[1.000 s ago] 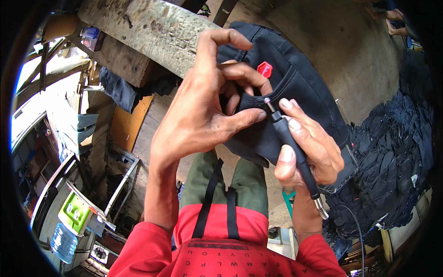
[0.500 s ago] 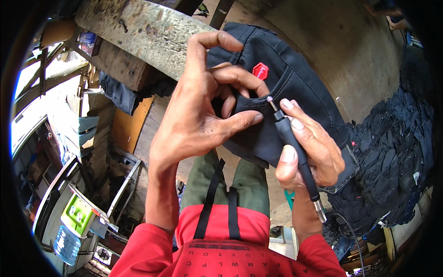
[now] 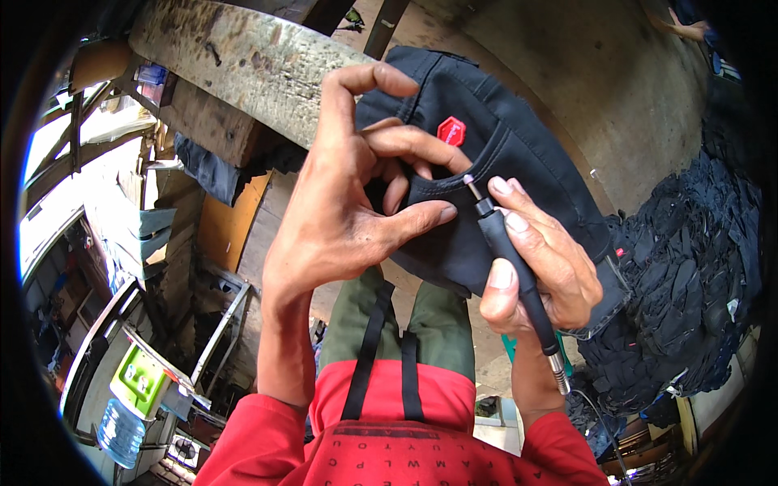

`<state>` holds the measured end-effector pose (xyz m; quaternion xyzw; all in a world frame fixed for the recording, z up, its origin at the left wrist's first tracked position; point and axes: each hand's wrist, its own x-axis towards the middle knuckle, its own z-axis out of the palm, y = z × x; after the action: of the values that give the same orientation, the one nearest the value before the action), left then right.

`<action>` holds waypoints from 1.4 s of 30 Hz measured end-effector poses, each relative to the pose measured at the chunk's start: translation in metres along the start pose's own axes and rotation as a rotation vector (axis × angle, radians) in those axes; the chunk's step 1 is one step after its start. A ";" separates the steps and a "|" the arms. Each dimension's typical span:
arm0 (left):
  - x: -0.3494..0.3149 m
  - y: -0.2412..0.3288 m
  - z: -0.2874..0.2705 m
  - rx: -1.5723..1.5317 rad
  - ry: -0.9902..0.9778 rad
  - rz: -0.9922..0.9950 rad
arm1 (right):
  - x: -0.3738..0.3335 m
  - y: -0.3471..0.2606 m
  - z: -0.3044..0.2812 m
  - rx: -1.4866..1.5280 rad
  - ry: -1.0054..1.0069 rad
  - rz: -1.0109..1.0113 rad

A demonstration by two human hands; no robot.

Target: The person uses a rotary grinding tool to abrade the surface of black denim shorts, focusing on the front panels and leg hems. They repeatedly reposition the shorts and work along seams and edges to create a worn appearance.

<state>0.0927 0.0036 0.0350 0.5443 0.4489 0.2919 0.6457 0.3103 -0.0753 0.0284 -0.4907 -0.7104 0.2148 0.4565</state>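
Left hand (image 3: 340,194) pinches black garment (image 3: 539,162), seemingly steadying stitched edge (image 3: 440,187); right hand (image 3: 563,267) clasps pen-shaped tool (image 3: 497,231), tip (image 3: 468,180) beside left fingers (image 3: 460,162).

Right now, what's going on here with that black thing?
A person's right hand grips a black pen-shaped tool, its tip at a curved stitched edge on a black cloth item; whether it touches is hard to tell. The left hand is at that edge too, fingers bent. A red badge sits nearby on the cloth.
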 end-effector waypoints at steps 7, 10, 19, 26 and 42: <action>0.000 0.002 0.000 -0.030 0.001 -0.031 | 0.001 0.004 0.004 0.034 0.120 0.026; 0.000 0.002 -0.001 -0.034 -0.006 -0.037 | 0.000 0.004 0.004 0.036 0.115 0.037; 0.000 0.002 -0.001 -0.034 -0.020 -0.034 | 0.001 0.006 0.006 0.034 0.167 0.057; 0.000 0.002 -0.001 0.001 -0.028 -0.065 | 0.003 0.005 0.005 0.017 0.164 0.074; 0.004 0.001 -0.001 0.099 -0.068 0.030 | 0.001 0.002 0.002 -0.009 0.116 0.183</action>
<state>0.0936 0.0076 0.0348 0.5917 0.4325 0.2603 0.6285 0.3097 -0.0737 0.0266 -0.5673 -0.6358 0.2235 0.4733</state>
